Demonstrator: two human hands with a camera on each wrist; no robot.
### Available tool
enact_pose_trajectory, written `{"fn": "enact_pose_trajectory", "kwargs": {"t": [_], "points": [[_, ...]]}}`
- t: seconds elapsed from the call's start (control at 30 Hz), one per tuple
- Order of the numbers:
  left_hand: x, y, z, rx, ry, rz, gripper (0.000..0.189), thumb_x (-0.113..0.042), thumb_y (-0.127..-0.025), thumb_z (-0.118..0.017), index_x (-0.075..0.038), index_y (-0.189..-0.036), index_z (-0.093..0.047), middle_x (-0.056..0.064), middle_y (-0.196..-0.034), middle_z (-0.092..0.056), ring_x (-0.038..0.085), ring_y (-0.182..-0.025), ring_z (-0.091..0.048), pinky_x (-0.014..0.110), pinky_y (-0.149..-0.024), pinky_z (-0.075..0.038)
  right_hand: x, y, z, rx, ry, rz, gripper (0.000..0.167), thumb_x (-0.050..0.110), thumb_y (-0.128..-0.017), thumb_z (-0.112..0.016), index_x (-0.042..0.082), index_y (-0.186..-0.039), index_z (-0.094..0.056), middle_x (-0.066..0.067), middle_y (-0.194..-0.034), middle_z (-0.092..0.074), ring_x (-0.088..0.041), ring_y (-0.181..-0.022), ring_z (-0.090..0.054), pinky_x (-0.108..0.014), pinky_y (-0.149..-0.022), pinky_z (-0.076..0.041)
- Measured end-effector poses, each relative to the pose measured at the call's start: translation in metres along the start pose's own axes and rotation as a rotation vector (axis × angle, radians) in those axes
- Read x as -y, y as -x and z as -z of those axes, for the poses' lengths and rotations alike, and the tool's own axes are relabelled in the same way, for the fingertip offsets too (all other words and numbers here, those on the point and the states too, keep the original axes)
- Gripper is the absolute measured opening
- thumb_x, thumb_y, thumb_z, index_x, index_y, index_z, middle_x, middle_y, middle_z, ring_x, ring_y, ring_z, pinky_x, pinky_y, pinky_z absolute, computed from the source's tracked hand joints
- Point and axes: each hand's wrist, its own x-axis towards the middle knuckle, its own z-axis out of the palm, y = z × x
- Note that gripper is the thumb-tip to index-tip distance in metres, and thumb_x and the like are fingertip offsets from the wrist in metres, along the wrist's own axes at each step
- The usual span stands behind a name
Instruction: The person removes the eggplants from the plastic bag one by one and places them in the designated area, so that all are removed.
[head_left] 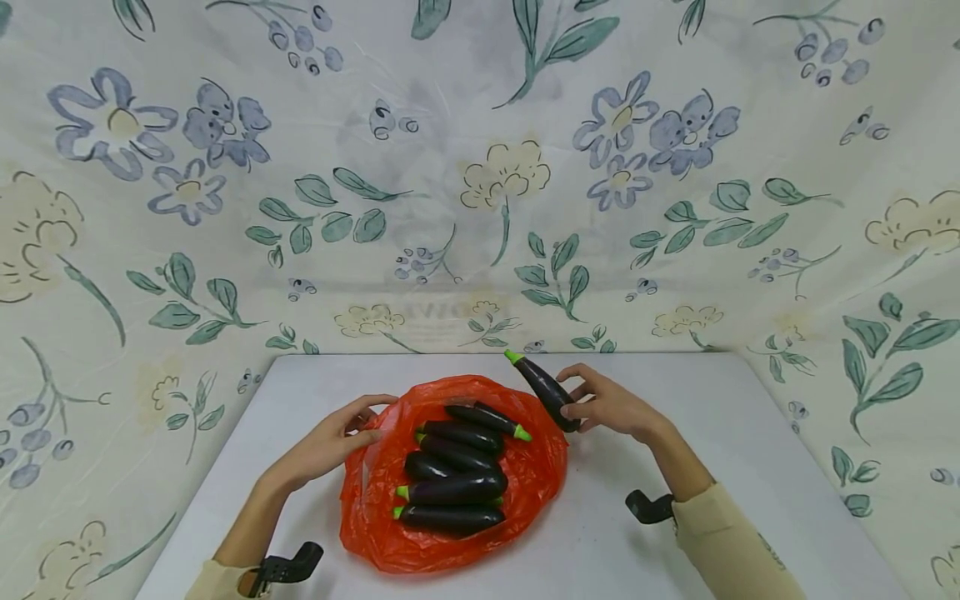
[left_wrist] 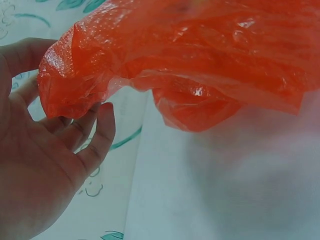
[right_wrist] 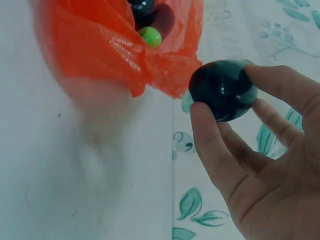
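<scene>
An open red plastic bag [head_left: 528,500] holds several dark purple eggplants with green stem ends, among them a long one [head_left: 450,518] at the near side. At the bag's left rim, my left hand [head_left: 341,442] holds the plastic; in the left wrist view its fingers curl around a bunched red fold [left_wrist: 75,80]. My right hand [head_left: 611,404] pinches another eggplant [head_left: 546,387] by its rounded end, over the bag's right rim. That eggplant tilts with its green stem up and to the left. The right wrist view shows its rounded bottom [right_wrist: 224,92] between thumb and fingertips.
The bag rests on a white table [head_left: 637,550], whose far edge meets a hanging floral cloth [head_left: 465,317]. Patterned cloth also lies along both sides. A black wrist camera [head_left: 291,563] sits on the left wrist, another [head_left: 648,507] on the right.
</scene>
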Motion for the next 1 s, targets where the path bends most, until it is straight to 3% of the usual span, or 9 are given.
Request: {"fn": "enact_pose_trajectory", "kwargs": {"t": [0.3, 0.5, 1.0], "points": [[0.0, -0.002, -0.001, -0.004, -0.002, 0.014, 0.047, -0.024, -0.099, -0.063, -0.025, -0.144, -0.05, 0.011, -0.111, -0.062, 0.03, -0.101, -0.056, 0.037, -0.081, -0.053, -0.016, 0.0, 0.007, -0.051, 0.004, -0.036, 0.049, 0.021, -0.095, -0.069, 0.016, -0.138, -0.045, -0.021, -0.117, -0.059, -0.028, -0.094, -0.066, -0.044, -0.083, -0.059], [-0.001, 0.0, -0.001, 0.008, 0.001, 0.019, 0.048, -0.023, -0.099, -0.063, -0.023, -0.145, -0.049, 0.011, -0.111, -0.063, 0.03, -0.101, -0.055, 0.038, -0.081, -0.052, -0.03, -0.001, 0.008, -0.028, 0.017, -0.056, 0.051, 0.021, -0.096, -0.067, 0.014, -0.141, -0.043, -0.022, -0.116, -0.06, -0.027, -0.095, -0.066, -0.043, -0.081, -0.059], [0.0, -0.001, -0.004, 0.025, -0.017, 0.01, 0.052, -0.022, -0.099, -0.062, -0.02, -0.148, -0.046, 0.013, -0.111, -0.062, 0.03, -0.1, -0.055, 0.037, -0.08, -0.053, -0.054, 0.0, 0.001, -0.064, 0.087, -0.188, 0.047, 0.025, -0.095, -0.068, 0.018, -0.138, -0.049, -0.015, -0.108, -0.063, -0.024, -0.091, -0.063, -0.039, -0.08, -0.056]]}}
